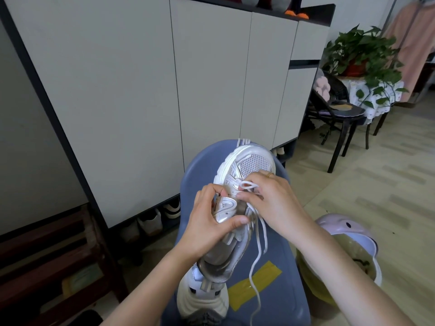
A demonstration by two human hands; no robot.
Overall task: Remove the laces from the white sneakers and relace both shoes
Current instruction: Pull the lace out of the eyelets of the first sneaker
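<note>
I hold a white and silver sneaker (249, 165) above a blue chair seat, toe pointing away. My left hand (209, 222) grips its side panel with the thumb across the tongue. My right hand (270, 198) pinches a loop of the white lace (247, 184) near the front eyelets. The lace's loose ends hang down over the chair to the bottom edge. The second white sneaker (202, 300) lies on the chair under the held shoe, partly hidden by it.
The blue plastic chair (277, 288) has a strip of yellow tape (254, 287) on its seat. A lilac bin with a yellow bag (341, 250) stands at the right. Grey cabinet doors (141, 90) face me, shoes beneath. A dark chair (336, 114) and a potted plant (362, 52) stand far right.
</note>
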